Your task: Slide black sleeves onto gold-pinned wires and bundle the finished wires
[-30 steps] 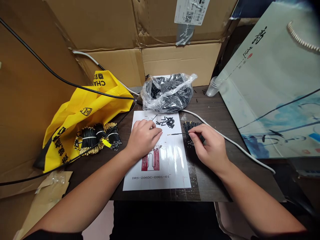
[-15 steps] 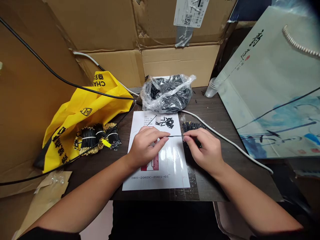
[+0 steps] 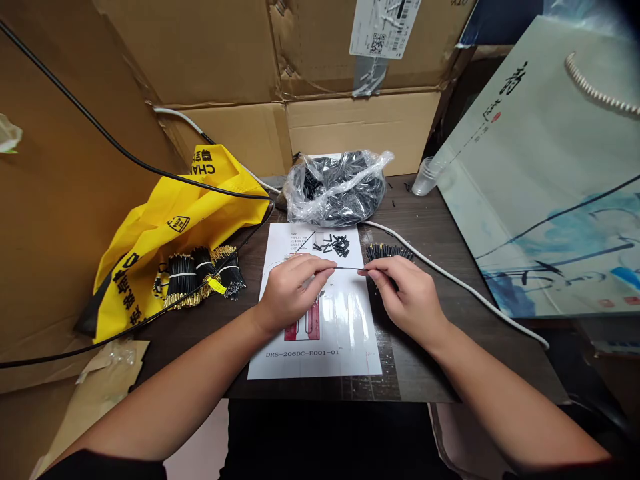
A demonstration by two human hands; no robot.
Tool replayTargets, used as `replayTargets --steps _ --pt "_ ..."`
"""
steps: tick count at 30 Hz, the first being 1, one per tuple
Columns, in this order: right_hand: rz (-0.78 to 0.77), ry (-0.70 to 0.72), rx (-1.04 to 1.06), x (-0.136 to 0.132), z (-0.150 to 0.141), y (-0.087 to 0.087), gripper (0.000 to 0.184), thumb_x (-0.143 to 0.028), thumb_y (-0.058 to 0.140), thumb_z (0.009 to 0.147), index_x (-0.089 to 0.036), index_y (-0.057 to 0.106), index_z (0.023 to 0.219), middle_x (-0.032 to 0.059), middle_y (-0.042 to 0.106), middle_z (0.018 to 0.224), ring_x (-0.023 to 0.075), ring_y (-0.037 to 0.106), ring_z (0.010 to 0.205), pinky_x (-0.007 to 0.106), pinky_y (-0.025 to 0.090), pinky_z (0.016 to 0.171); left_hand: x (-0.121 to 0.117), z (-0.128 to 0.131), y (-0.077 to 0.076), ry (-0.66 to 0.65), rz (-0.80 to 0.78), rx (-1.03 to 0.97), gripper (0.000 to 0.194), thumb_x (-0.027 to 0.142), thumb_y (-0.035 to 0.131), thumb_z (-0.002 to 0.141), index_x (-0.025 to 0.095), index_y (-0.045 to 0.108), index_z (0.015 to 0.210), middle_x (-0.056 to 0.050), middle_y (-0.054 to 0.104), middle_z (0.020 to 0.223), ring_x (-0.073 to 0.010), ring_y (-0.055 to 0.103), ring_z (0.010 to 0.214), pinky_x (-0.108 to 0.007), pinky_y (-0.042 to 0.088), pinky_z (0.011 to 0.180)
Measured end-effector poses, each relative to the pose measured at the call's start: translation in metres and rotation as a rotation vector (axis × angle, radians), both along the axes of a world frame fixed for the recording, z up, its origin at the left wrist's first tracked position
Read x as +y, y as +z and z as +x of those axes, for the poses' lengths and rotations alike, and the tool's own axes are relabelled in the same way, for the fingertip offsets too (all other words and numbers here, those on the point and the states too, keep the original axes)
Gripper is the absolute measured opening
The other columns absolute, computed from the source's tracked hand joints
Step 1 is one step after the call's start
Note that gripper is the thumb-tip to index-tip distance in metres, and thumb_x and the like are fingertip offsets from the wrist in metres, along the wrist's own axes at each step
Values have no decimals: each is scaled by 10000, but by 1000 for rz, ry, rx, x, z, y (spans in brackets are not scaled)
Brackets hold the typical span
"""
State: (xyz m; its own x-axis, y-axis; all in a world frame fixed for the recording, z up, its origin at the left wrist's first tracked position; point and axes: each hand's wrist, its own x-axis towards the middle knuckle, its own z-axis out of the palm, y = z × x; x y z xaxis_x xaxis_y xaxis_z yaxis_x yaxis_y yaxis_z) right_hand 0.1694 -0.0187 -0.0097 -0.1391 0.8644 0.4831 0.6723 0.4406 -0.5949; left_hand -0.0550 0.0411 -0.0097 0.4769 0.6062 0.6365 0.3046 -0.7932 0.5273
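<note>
Dark wood-grain tabletop [image 3: 425,223] fills my feed, hemmed in by corrugated cartons [image 3: 360,130]. One thin black wire [image 3: 350,269] spans the gap between my hands, above a glossy printed sheet [image 3: 320,363]. My left hand [image 3: 295,290] and right hand [image 3: 405,293] each close to a narrow pinch on one end, which keeps the slender strand straight and level. Just beyond the right hand sits a fanned bunch of black wires [image 3: 387,252]; short black pieces [image 3: 334,245] lie loose on the sheet. Farther back, a crinkled clear plastic bag [image 3: 336,190] bulges with similar pieces, while tied wire bundles [image 3: 200,273] rest against a yellow bag [image 3: 175,233].
</note>
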Motion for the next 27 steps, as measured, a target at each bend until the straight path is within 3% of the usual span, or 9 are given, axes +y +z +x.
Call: replayTargets --steps 20,27 --pt "-78 1 -41 2 5 -2 125 -185 502 972 -198 625 991 39 676 871 172 592 845 314 474 779 4 -4 -2 18 18 21 134 137 654 871 178 688 994 -32 736 909 -139 670 836 -301 537 783" --pt "-41 30 -211 5 8 0 104 -209 541 958 -182 639 980 56 679 895 194 581 855 338 473 792 6 -5 -4 19 10 19 107 135 657 878 179 703 964 -26 754 908 -138 684 827 -310 545 790"
